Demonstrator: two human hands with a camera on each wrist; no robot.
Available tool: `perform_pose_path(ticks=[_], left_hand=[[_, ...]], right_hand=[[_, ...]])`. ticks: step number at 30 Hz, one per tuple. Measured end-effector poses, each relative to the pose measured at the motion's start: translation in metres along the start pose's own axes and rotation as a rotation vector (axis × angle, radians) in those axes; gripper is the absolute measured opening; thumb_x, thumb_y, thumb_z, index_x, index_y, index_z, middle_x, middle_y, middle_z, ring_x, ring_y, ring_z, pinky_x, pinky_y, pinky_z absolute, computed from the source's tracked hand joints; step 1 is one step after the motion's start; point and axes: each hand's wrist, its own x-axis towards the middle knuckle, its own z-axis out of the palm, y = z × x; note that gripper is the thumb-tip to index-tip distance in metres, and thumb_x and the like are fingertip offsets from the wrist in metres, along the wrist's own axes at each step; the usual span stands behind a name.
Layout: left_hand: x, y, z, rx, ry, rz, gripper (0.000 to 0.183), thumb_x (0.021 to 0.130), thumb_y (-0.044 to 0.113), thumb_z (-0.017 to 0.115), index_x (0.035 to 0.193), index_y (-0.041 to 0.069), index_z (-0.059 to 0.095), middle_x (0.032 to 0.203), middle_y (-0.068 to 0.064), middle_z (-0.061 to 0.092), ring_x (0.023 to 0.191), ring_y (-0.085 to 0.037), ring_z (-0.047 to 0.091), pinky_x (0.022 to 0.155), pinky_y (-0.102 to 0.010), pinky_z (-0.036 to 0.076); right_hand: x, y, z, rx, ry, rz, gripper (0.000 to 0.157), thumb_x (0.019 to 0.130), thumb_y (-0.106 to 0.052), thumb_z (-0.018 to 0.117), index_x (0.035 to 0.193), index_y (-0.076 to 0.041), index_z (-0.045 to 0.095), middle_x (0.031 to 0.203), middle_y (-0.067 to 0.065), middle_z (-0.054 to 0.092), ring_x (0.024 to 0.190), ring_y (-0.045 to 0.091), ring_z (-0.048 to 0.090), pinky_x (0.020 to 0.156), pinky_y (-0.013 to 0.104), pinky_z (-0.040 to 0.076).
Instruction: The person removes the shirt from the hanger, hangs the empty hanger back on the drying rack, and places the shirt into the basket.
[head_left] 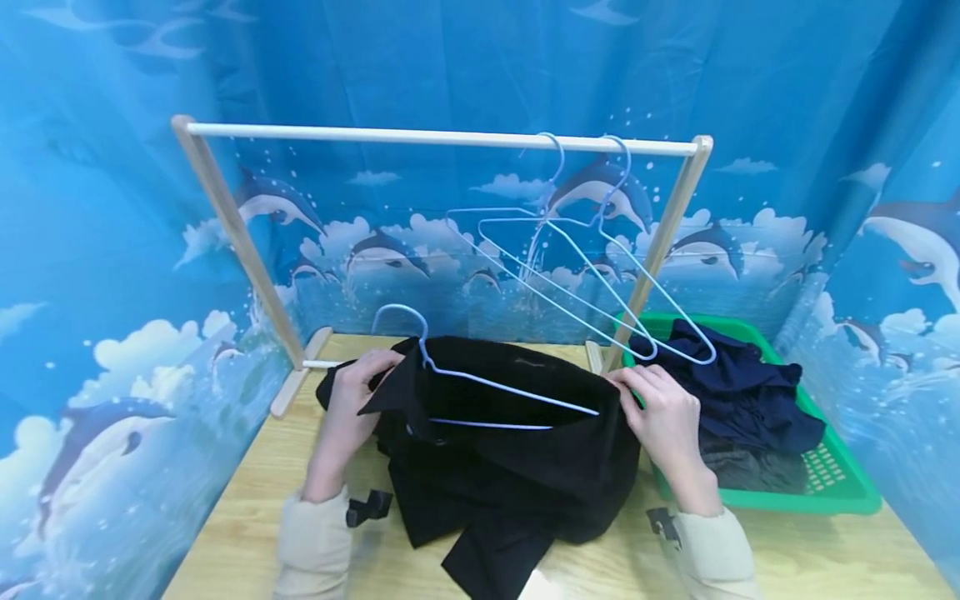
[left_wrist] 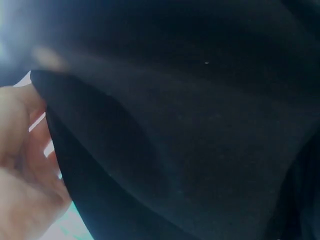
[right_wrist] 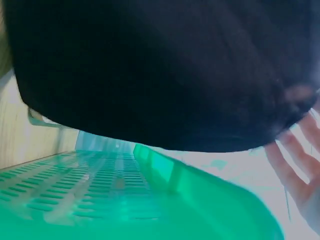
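A black garment [head_left: 510, 475], its collar standing up at the left, hangs spread between both hands above the table. Inside its opening lies a light blue hanger [head_left: 510, 387], whose hook sticks out at the upper left. My left hand [head_left: 356, 408] grips the cloth by the collar; in the left wrist view black fabric [left_wrist: 200, 140] fills most of the picture beside that hand [left_wrist: 30, 165]. With thumb and fingers my right hand [head_left: 663, 417] pinches the garment's right edge. The right wrist view shows those fingers [right_wrist: 295, 160] at the cloth's border.
A white rail [head_left: 360, 133] on wooden posts stands behind, with two light blue hangers [head_left: 622, 308] hanging at its right end. To the right, a green basket [head_left: 847, 483] holds dark blue and grey clothes [head_left: 742, 392]. A dolphin-print curtain [head_left: 465, 75] encloses the wooden table [head_left: 247, 517].
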Motion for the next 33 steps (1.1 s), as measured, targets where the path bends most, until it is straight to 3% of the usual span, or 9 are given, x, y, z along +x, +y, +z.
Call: perform_pose_path(ticks=[3, 5, 8, 13, 20, 23, 27, 30, 33], left_hand=[[-0.001, 0.001, 0.002, 0.001, 0.032, -0.022, 0.013, 0.093, -0.008, 0.062, 0.094, -0.001, 0.072, 0.095, -0.014, 0.073, 0.087, -0.027, 0.069, 0.089, -0.009, 0.044], [-0.001, 0.001, 0.003, 0.003, 0.066, -0.045, 0.011, 0.093, -0.007, 0.062, 0.093, -0.002, 0.072, 0.093, -0.014, 0.073, 0.085, -0.027, 0.069, 0.086, -0.009, 0.044], [-0.001, 0.001, 0.005, -0.002, 0.103, -0.069, 0.009, 0.092, -0.006, 0.063, 0.092, -0.003, 0.072, 0.091, -0.016, 0.073, 0.082, -0.027, 0.068, 0.084, -0.009, 0.044], [-0.001, 0.001, 0.006, 0.002, 0.128, -0.071, 0.008, 0.092, -0.006, 0.063, 0.091, -0.004, 0.071, 0.089, -0.019, 0.072, 0.081, -0.029, 0.068, 0.083, -0.009, 0.044], [-0.001, 0.001, 0.004, -0.017, 0.128, -0.123, 0.008, 0.092, -0.005, 0.063, 0.093, -0.005, 0.071, 0.092, -0.019, 0.073, 0.082, -0.027, 0.066, 0.082, -0.010, 0.045], [-0.001, 0.002, 0.003, -0.047, 0.136, -0.175, 0.010, 0.094, -0.004, 0.062, 0.097, -0.005, 0.073, 0.095, -0.018, 0.074, 0.086, -0.021, 0.066, 0.084, -0.009, 0.044], [-0.001, 0.006, 0.005, -0.093, 0.133, -0.252, 0.014, 0.099, 0.000, 0.061, 0.101, -0.004, 0.074, 0.100, -0.017, 0.074, 0.092, -0.013, 0.065, 0.087, -0.009, 0.045], [0.000, 0.006, 0.006, -0.094, 0.119, -0.267, 0.014, 0.099, 0.000, 0.061, 0.102, -0.005, 0.074, 0.101, -0.018, 0.074, 0.094, -0.017, 0.067, 0.086, -0.009, 0.045], [0.001, 0.006, 0.008, -0.062, 0.097, -0.234, 0.012, 0.097, -0.003, 0.063, 0.099, -0.005, 0.074, 0.100, -0.018, 0.075, 0.094, -0.024, 0.070, 0.088, -0.008, 0.044]], right_hand=[[-0.001, -0.002, 0.001, 0.003, -0.074, -0.001, 0.019, 0.078, 0.003, 0.074, 0.090, -0.011, 0.075, 0.084, 0.004, 0.072, 0.073, 0.025, 0.067, 0.048, 0.044, 0.048], [-0.001, -0.004, 0.002, 0.013, -0.095, 0.014, 0.017, 0.081, 0.002, 0.076, 0.092, -0.012, 0.074, 0.084, 0.003, 0.072, 0.074, 0.024, 0.068, 0.052, 0.044, 0.050], [0.001, -0.008, 0.001, 0.053, -0.087, 0.070, 0.007, 0.093, -0.011, 0.071, 0.096, -0.016, 0.076, 0.089, 0.000, 0.074, 0.075, 0.019, 0.068, 0.058, 0.041, 0.050], [0.005, -0.018, -0.004, 0.143, -0.034, 0.089, 0.030, 0.106, -0.036, 0.054, 0.106, -0.015, 0.076, 0.093, 0.000, 0.075, 0.075, 0.016, 0.067, 0.064, 0.035, 0.047], [0.010, -0.022, -0.004, 0.214, 0.005, 0.018, 0.022, 0.102, -0.026, 0.059, 0.108, -0.016, 0.078, 0.095, -0.002, 0.076, 0.083, 0.018, 0.072, 0.070, 0.035, 0.050], [0.007, -0.021, -0.002, 0.212, -0.018, 0.025, 0.023, 0.104, -0.024, 0.057, 0.109, -0.013, 0.077, 0.098, 0.000, 0.076, 0.088, 0.021, 0.073, 0.073, 0.038, 0.051], [0.005, -0.022, -0.001, 0.218, -0.035, 0.029, 0.029, 0.106, -0.030, 0.054, 0.115, -0.013, 0.075, 0.100, -0.001, 0.077, 0.083, 0.017, 0.073, 0.067, 0.036, 0.053], [0.007, -0.025, -0.002, 0.229, -0.014, 0.023, 0.035, 0.107, -0.037, 0.052, 0.117, -0.013, 0.074, 0.099, -0.002, 0.077, 0.075, 0.013, 0.072, 0.062, 0.032, 0.053], [0.009, -0.027, -0.002, 0.222, 0.013, 0.001, 0.039, 0.107, -0.041, 0.051, 0.112, -0.010, 0.075, 0.095, 0.000, 0.076, 0.072, 0.013, 0.070, 0.061, 0.031, 0.052]])
